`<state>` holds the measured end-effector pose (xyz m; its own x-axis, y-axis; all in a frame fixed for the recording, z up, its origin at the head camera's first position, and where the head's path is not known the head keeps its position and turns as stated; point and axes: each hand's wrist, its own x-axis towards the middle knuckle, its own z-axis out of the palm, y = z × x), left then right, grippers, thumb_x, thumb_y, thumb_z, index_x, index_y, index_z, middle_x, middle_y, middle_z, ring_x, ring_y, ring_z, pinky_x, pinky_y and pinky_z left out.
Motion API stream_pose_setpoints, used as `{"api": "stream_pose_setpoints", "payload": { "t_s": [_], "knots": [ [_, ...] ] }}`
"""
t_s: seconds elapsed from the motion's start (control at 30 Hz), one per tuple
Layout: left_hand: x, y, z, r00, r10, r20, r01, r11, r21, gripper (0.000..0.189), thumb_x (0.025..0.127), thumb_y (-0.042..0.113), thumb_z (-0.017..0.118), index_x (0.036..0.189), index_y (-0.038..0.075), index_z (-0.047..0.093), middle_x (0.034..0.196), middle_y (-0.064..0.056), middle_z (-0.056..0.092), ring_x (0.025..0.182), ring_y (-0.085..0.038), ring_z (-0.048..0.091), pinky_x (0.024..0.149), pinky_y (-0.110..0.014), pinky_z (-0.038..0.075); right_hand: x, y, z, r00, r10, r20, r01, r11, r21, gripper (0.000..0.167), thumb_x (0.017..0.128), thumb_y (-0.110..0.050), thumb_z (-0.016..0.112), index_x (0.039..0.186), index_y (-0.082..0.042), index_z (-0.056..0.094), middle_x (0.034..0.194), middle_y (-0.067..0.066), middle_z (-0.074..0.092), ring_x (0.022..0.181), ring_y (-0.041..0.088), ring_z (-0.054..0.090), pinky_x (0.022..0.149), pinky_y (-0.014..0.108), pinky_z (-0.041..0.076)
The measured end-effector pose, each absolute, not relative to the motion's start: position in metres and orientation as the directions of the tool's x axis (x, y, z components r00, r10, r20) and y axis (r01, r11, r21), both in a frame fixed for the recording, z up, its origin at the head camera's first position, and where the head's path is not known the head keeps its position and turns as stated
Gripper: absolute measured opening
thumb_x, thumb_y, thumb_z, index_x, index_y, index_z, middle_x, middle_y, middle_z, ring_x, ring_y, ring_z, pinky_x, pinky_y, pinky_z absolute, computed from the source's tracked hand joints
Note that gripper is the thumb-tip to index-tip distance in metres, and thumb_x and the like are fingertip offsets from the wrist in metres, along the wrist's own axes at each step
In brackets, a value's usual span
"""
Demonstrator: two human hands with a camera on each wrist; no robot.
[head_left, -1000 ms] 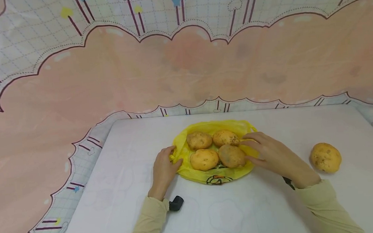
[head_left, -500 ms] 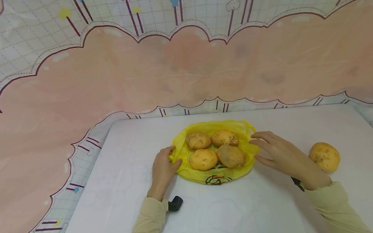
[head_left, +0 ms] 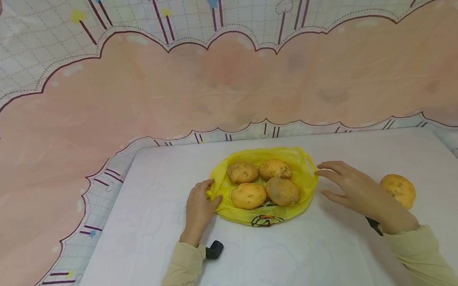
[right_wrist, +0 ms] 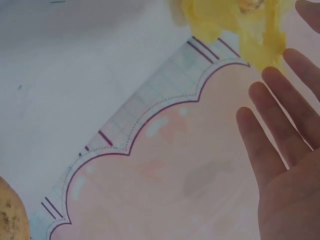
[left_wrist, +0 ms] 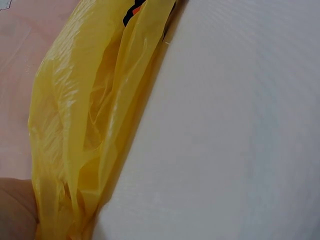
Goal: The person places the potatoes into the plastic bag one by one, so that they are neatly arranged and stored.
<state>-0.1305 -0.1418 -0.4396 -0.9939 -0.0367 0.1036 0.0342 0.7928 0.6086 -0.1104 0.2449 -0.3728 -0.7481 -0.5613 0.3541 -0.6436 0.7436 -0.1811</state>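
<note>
A yellow plastic bag (head_left: 264, 220) lies with its mouth open upward on the white table. Inside it are several potatoes, among them a browner one (head_left: 283, 191) and a paler one (head_left: 248, 195). My left hand (head_left: 199, 209) holds the bag's gathered left edge between thumb and fingers; the left wrist view shows creased yellow film (left_wrist: 75, 115) beside the thumb (left_wrist: 17, 210). My right hand (head_left: 352, 189) is just off the bag's right edge, near its handle loop, with fingers extended and nothing held. Those straight, spread fingers (right_wrist: 272, 130) show in the right wrist view.
One more potato (head_left: 399, 188) lies on the white table (head_left: 269, 260) to the right, partly behind my right wrist. A patterned cloth (head_left: 225, 85) with pink cloud shapes hangs behind the table and down its left side. A black wrist device (head_left: 214, 250) sits by the left sleeve.
My right hand has moved right, from over the bag's right side beside the potatoes to just outside its edge. The left hand and the potatoes have stayed put.
</note>
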Motion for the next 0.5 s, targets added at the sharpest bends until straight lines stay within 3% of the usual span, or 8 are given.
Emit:
{"api": "stream_pose_setpoints", "payload": {
  "t_s": [0.23,0.37,0.5],
  "knots": [
    [-0.131,-0.141,-0.439,-0.994,-0.034,0.106,0.037,0.794,0.606,0.052,0.086,0.019,0.077,0.132,0.002,0.059,0.124,-0.017,0.062,0.114,-0.034,0.057,0.099,-0.048,0.047,-0.109,0.256,-0.376,-0.738,-0.552,0.388,-0.645,0.746,-0.165,0.053,0.072,-0.011,0.087,0.119,-0.003,0.066,0.126,0.015,0.061,0.112,0.034,0.06,0.083,0.05,0.057],
    [-0.132,-0.142,-0.44,-0.994,-0.031,0.108,0.041,0.794,0.607,0.052,0.086,0.019,0.077,0.132,0.002,0.059,0.124,-0.017,0.062,0.114,-0.034,0.057,0.099,-0.047,0.047,-0.109,0.263,-0.378,-0.73,-0.548,0.407,-0.649,0.743,-0.164,0.045,0.081,-0.019,0.082,0.12,-0.004,0.066,0.126,0.014,0.061,0.112,0.034,0.059,0.083,0.05,0.056],
    [-0.132,-0.142,-0.441,-0.993,-0.027,0.114,0.048,0.793,0.607,0.052,0.086,0.018,0.078,0.132,0.002,0.059,0.123,-0.017,0.062,0.113,-0.034,0.057,0.098,-0.047,0.047,-0.106,0.27,-0.379,-0.742,-0.537,0.402,-0.636,0.753,-0.169,0.046,0.08,-0.017,0.083,0.12,-0.003,0.065,0.126,0.016,0.06,0.112,0.035,0.059,0.086,0.052,0.054]
  ]
}}
